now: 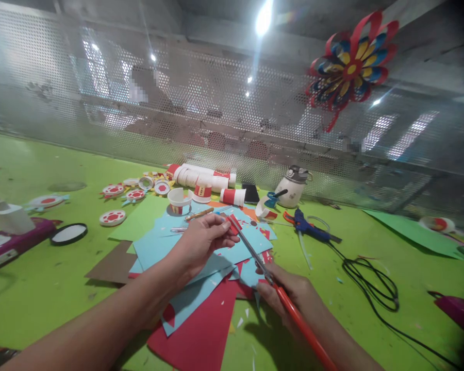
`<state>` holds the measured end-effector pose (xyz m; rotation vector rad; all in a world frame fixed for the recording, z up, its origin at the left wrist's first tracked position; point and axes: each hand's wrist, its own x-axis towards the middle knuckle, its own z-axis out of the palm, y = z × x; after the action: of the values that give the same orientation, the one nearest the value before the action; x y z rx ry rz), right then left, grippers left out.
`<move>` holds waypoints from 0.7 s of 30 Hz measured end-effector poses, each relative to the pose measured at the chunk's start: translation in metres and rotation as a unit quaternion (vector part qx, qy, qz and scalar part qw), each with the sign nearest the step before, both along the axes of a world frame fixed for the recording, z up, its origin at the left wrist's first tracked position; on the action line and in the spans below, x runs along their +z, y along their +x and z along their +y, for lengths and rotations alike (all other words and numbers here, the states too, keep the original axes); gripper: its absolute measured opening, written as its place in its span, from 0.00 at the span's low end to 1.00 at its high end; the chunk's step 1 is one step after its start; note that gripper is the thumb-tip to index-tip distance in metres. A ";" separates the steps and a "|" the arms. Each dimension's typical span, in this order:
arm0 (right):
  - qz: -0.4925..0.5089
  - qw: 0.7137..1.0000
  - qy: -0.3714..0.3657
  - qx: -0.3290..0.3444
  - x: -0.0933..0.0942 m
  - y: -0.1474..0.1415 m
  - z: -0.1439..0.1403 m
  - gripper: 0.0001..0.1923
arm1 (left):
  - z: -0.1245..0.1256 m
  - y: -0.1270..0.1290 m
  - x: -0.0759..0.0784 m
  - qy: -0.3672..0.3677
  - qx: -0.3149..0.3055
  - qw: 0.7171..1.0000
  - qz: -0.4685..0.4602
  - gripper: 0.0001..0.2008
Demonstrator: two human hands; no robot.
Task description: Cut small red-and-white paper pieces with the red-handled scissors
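Centre of frame: my left hand (pixel 201 242) pinches a small red paper piece (pixel 234 224) between thumb and fingertips. My right hand (pixel 290 296), lower centre, is closed around the orange handles of the scissors (pixel 255 252); the blades reach the red piece, their opening hard to judge. Beneath: blue and red paper sheets (pixel 201 304), fanned over the green table (pixel 42 278). Open green surface at lower left and right of centre. Black cord (pixel 371 283) of the blue glue gun (pixel 311 229) loops at right. Paper cups (pixel 201 180) crowd the upper centre. Both forearms are cut off at the bottom edge.
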<state>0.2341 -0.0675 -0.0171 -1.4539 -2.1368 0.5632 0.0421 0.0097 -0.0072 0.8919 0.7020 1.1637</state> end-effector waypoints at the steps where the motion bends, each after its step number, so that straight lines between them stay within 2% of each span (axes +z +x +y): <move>1: -0.005 1.000 -0.005 -0.007 -0.001 0.000 0.000 0.18 | 0.002 0.000 -0.002 -0.009 -0.002 1.000 -0.004 0.05; 8: -0.039 0.998 -0.044 -0.032 -0.004 0.001 0.006 0.18 | 0.012 0.004 -0.018 -0.097 0.005 0.995 -0.003 0.08; 21: -0.093 0.994 -0.041 -0.029 -0.012 0.001 0.016 0.21 | 0.023 0.003 -0.041 -0.158 0.006 0.987 -0.013 0.09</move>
<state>0.2353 -0.0518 -0.0289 -1.6665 -2.2282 0.5172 0.0456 0.0325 -0.0487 0.6057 0.8442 1.0365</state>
